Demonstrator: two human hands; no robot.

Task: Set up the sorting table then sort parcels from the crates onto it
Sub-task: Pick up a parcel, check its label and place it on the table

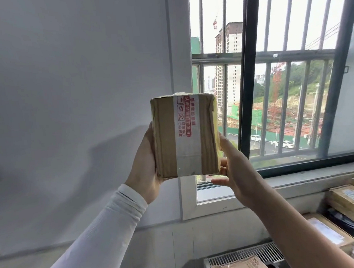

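Near you, low on the right, lie other brown cardboard parcels (351, 203) and a white slatted crate (245, 254). You hold the small brown cardboard parcel with white and red tape (185, 136) upright at chest height, its long axis vertical. Your left hand (144, 167) grips its left side and your right hand (234, 171) touches its right edge, fingers hidden behind. Beyond is the barred window (272, 76); free room is left, along the wall.
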